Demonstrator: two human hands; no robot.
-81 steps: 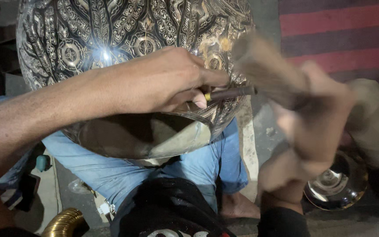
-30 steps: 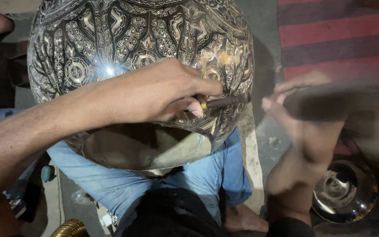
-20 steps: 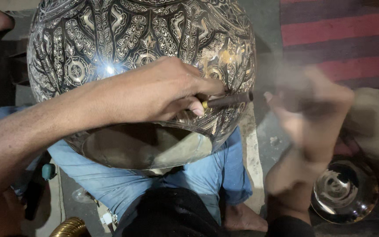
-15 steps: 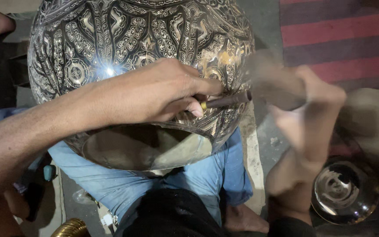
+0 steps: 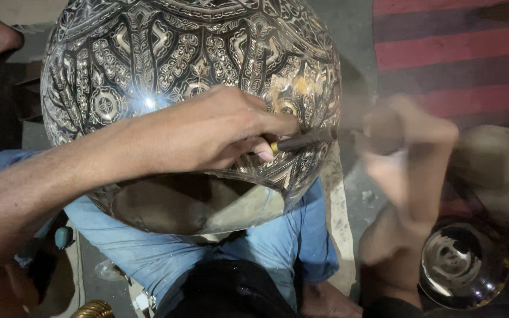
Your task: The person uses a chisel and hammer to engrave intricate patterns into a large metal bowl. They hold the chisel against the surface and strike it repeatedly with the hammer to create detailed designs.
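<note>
Down swung the blurred right hand [image 5: 405, 147] toward the chisel's end — its grip too smeared to tell. Left hand [image 5: 219, 132] pinched the chisel [image 5: 304, 140] closed, tip against the engraved pot [image 5: 189, 76] on the lap.

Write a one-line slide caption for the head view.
Left hand steadies a chisel on an engraved metal vessel; blurred right hand alongside.

Your lap [image 5: 148, 259], in blue jeans, carries the big engraved metal pot [image 5: 166, 65], which lies tilted with its open mouth toward you. Under you is grey concrete floor [image 5: 354, 35]. A red and dark striped rug [image 5: 460, 53] lies on it at upper right, and a shiny metal bowl [image 5: 463, 265] sits at lower right
</note>
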